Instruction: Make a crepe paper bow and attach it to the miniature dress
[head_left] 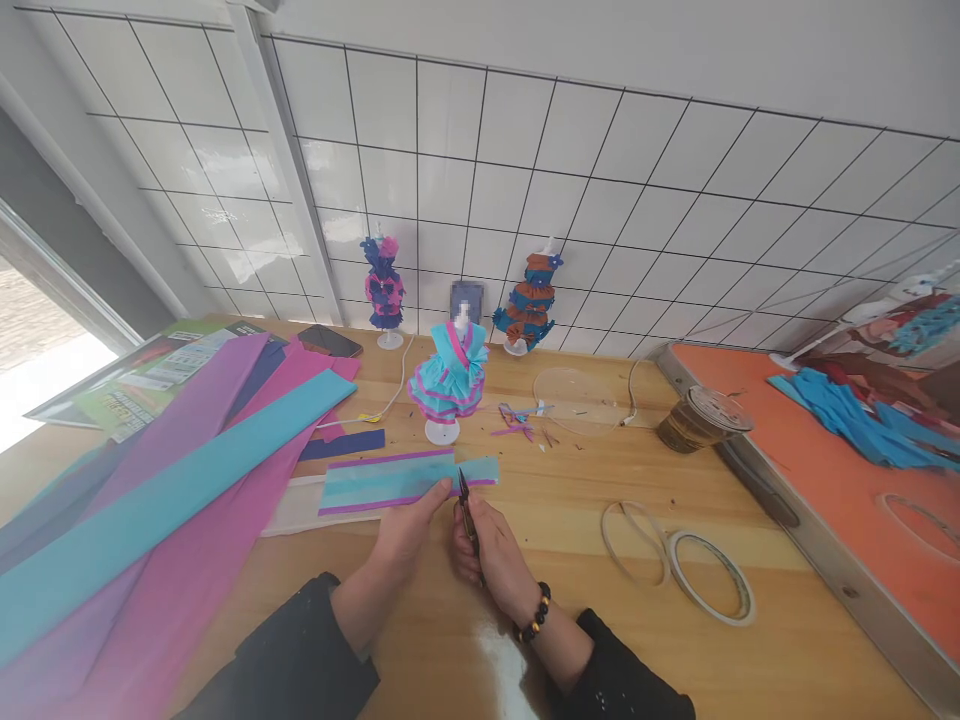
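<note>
A turquoise paper strip [390, 481] with purple edges lies flat near the middle of the table. My left hand [409, 525] pinches its lower edge, thumb on top and the other fingers hidden. Closed round a small pair of dark scissors [466, 505], my right hand [491, 548] is just beside it, with the blades pointing away from me at the strip's right part. Behind the strip, a small stand wears a turquoise paper dress [450, 372] with purple trim.
Long coloured paper sheets [187, 480] cover the left side. Two more dressed stands are by the tiled wall. Purple scraps [517, 420], tape rolls [711, 577], a lidded cup [701, 420] and an orange surface [750, 400] are to the right.
</note>
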